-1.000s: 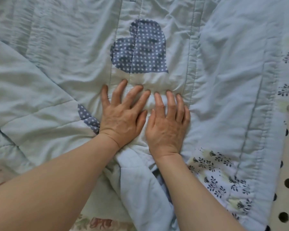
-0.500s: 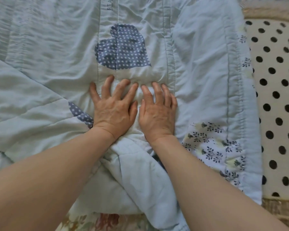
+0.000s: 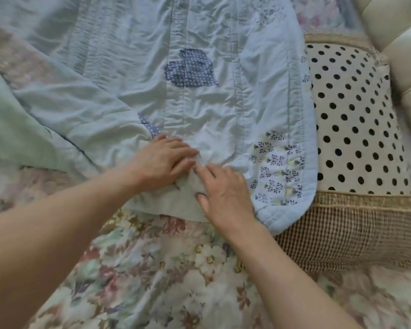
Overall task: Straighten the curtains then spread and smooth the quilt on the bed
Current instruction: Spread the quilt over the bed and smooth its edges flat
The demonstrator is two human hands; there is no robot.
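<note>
Both hands slid back from the heart patch | left hand, right hand: gripping folded quilt edge at 6 o'clock

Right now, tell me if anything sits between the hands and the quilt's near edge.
Nothing visible does. The left hand and the right hand both rest directly on the quilt, at a turned-over fold of its near edge. Only the floral bedspread lies in front of them, bare.
</note>
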